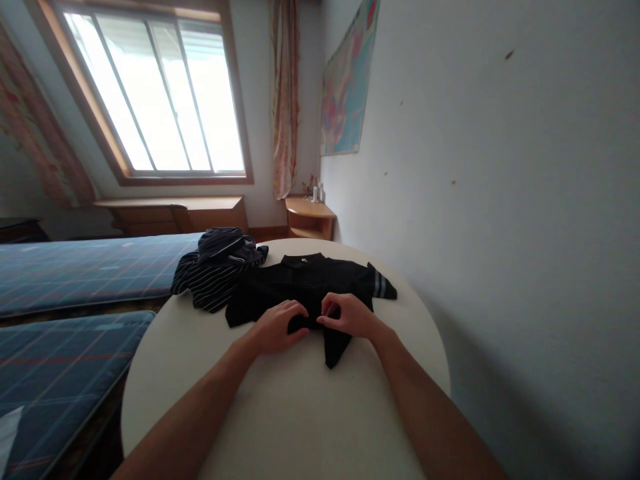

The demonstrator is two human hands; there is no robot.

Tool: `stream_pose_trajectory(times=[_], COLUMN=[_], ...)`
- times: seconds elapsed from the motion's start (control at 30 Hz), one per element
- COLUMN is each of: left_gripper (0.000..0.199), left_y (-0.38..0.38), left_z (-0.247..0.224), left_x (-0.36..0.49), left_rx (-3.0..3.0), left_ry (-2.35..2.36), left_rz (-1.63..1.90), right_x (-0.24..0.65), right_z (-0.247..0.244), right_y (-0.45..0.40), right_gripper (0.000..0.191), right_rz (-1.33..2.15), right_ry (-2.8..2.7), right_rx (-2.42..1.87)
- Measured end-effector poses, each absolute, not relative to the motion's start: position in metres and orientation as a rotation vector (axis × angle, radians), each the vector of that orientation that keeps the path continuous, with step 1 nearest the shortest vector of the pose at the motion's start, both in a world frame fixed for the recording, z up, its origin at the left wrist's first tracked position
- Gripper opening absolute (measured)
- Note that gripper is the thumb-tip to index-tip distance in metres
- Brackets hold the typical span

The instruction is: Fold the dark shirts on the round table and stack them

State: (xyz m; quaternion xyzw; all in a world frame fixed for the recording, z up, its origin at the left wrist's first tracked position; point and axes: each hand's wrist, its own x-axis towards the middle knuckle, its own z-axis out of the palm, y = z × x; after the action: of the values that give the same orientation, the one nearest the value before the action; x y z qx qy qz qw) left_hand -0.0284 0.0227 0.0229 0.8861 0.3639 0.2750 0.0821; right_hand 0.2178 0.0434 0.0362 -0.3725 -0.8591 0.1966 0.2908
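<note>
A black short-sleeved polo shirt (305, 280) lies spread on the round white table, its collar at the far side. Two pale stripes show on its right sleeve, and one dark corner of cloth points toward me below my right hand. My left hand (280, 327) rests at the shirt's near edge, with a gap between thumb and curved fingers. Just beside it, my right hand (347, 315) has its fingers bent and the tips brought close to the thumb on the black cloth. How much fabric is pinched there is hard to see.
Dark striped clothing (215, 270) is heaped at the table's far left. The round table (300, 413) stands close to the white wall (525, 233) on the right. Plaid mattresses (90, 267) lie to the left. A corner shelf (310, 210) and a desk (200, 207) stand beyond.
</note>
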Motion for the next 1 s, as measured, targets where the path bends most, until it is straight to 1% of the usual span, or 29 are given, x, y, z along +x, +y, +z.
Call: stream_pose_trajectory(times=[0.07, 0.27, 0.5, 0.7, 0.77, 1.0], left_gripper=[0.027, 0.013, 0.017, 0.02, 0.022, 0.023], left_y=[0.021, 0.031, 0.035, 0.043, 0.045, 0.046], left_z=[0.02, 0.009, 0.011, 0.01, 0.01, 0.008], left_x=[-0.024, -0.024, -0.032, -0.04, -0.042, -0.044], left_rx=[2.663, 2.665, 2.402, 2.189, 2.153, 2.149], left_ry=[1.074, 1.109, 1.633, 1.873, 1.893, 1.88], left_rz=[0.778, 0.768, 0.944, 0.958, 0.968, 1.002], right_x=[0.229, 0.246, 0.246, 0.247, 0.246, 0.239], right_z=[0.036, 0.028, 0.031, 0.029, 0.024, 0.015], right_y=[0.049, 0.064, 0.06, 0.06, 0.063, 0.071], right_gripper=[0.02, 0.026, 0.033, 0.039, 0.035, 0.011], right_rz=[0.554, 0.587, 0.67, 0.608, 0.58, 0.411], right_ry=[-2.197, -2.112, -2.191, -2.322, -2.348, -2.361], right_rx=[-1.047, -1.228, -1.151, -1.053, -1.046, -1.079])
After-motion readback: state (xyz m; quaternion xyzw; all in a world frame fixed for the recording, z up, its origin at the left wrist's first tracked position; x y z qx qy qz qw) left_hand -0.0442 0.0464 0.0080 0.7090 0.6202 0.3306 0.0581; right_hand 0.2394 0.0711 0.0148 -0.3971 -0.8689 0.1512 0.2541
